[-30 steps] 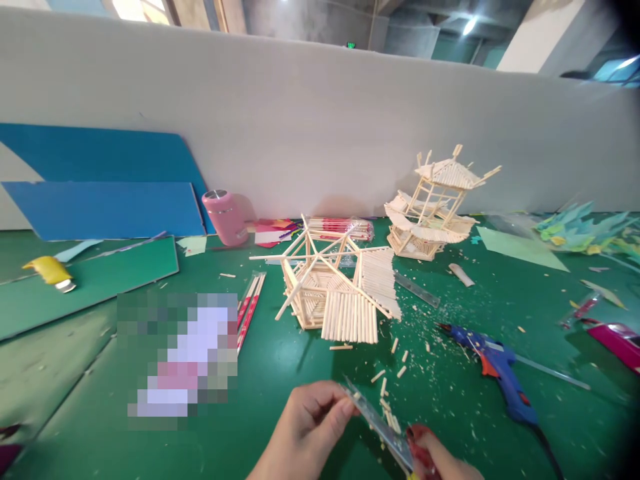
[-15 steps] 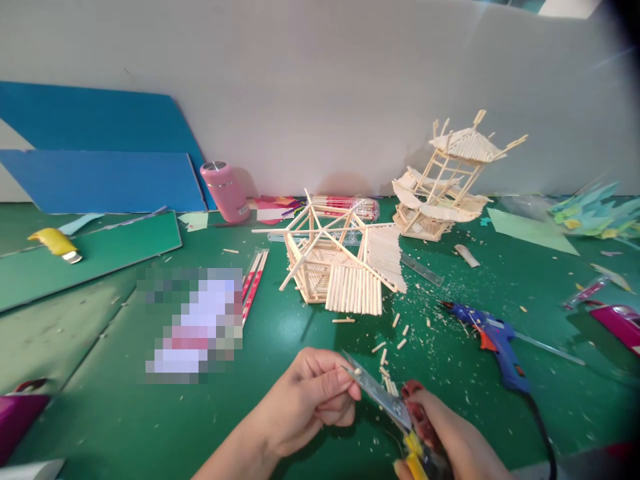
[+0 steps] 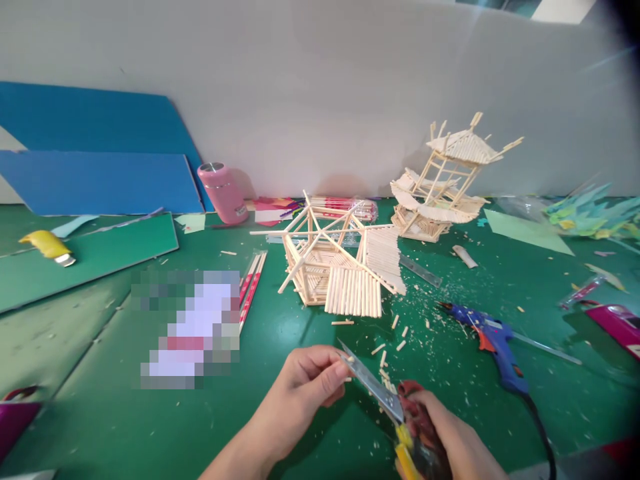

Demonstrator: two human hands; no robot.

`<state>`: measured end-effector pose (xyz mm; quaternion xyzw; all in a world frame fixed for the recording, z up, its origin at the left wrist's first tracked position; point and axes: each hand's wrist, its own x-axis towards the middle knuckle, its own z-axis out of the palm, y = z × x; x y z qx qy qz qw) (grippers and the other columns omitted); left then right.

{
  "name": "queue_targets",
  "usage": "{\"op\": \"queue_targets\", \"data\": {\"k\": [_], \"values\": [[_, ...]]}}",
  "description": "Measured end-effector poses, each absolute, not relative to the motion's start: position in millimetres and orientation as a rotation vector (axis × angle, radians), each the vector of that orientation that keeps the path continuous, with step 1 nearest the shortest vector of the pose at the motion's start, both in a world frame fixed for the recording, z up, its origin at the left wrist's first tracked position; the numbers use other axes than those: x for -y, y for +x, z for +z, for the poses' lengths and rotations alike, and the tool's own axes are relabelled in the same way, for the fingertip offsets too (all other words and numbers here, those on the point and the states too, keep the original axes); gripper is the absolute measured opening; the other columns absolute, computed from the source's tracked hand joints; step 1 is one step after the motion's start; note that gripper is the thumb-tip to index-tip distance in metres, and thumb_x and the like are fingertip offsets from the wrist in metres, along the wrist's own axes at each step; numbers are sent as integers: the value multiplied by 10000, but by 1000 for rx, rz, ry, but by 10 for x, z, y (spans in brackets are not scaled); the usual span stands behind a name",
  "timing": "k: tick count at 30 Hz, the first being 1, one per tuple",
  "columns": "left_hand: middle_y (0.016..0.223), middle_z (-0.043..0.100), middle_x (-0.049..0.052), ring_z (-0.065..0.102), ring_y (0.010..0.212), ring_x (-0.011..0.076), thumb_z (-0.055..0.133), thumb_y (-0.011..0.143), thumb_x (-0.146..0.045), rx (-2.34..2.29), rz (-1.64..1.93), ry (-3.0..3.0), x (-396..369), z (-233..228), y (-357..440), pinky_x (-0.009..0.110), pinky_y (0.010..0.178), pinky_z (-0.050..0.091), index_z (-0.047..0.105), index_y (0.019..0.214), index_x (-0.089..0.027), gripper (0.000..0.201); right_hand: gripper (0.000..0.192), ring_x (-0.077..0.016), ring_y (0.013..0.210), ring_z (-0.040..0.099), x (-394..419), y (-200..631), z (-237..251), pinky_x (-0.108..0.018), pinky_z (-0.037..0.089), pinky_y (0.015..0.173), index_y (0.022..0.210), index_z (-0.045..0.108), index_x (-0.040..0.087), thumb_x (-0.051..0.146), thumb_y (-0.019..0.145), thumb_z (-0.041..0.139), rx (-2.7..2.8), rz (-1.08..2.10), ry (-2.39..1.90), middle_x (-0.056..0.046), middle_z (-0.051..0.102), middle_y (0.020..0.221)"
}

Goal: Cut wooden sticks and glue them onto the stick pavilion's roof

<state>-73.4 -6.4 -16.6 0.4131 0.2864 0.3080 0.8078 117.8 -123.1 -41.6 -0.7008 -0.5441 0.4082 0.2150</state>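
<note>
My left hand (image 3: 315, 380) is closed in a pinch, with the pale tip of a small wooden stick (image 3: 351, 359) showing at the fingertips by the blades. My right hand (image 3: 450, 427) grips a pair of scissors (image 3: 376, 387) with dark red and yellow handles, its blades pointing up and left to my left fingertips. Just beyond stands a wooden stick pavilion frame (image 3: 320, 270), with two roof panels (image 3: 353, 292) of side-by-side sticks attached. Short cut stick pieces (image 3: 384, 360) lie scattered between the scissors and the frame.
A blue glue gun (image 3: 487, 333) with a black cord lies on the right. Behind are a taller stick pavilion (image 3: 440, 187), a pink flask (image 3: 223, 193) and blue boards (image 3: 100, 180). A yellow cutter (image 3: 47, 247) and red-wrapped sticks (image 3: 251, 290) lie on the left.
My left hand has shifted slightly left, its curled fingers now more tucked behind the thumb. The scissors stay at the fingertips. The whole view has drifted a little.
</note>
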Motion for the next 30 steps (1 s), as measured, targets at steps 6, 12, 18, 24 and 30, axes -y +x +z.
{"op": "queue_targets", "data": {"k": [6, 12, 18, 24, 30], "values": [[525, 337, -57, 237, 513, 99, 558, 818, -342, -664, 687, 1008, 58, -151, -752, 267, 482, 150, 616, 629, -138, 284, 344, -177, 607, 607, 1157, 1105, -249, -249, 478, 555, 966, 568, 185, 193, 622, 563, 1648, 909, -1990, -33, 647, 699], [535, 337, -58, 231, 521, 105, 538, 833, -325, -650, 687, 1021, 49, -177, -764, 271, 491, 148, 642, 694, -151, 246, 299, -203, 664, 613, 1095, 1104, -144, -289, 488, 608, 932, 579, 183, 194, 634, 560, 1813, 844, -1957, -64, 653, 743], [547, 326, -56, 233, 528, 105, 505, 854, -309, -671, 701, 1139, 28, -126, -771, 261, 485, 174, 622, 655, -152, 279, 399, -196, 732, 646, 1116, 1083, -235, -264, 497, 653, 1050, 553, 202, 242, 654, 584, 1426, 1132, -1902, -59, 684, 862], [568, 417, -31, 329, 544, 106, 486, 852, -247, -747, 727, 1431, 33, 15, -768, 234, 499, 266, 602, 639, -129, 269, 195, -182, 670, 652, 1008, 1115, -295, -247, 501, 611, 809, 622, 198, 344, 774, 497, 1159, 1352, -1858, -20, 669, 666], [577, 427, -19, 371, 546, 111, 427, 875, -217, -766, 745, 1658, 64, 11, -782, 230, 510, 305, 591, 659, -120, 288, 352, -170, 656, 650, 885, 1073, -359, -237, 494, 628, 599, 589, 196, 370, 838, 397, 1065, 1420, -1858, 2, 584, 476]]}}
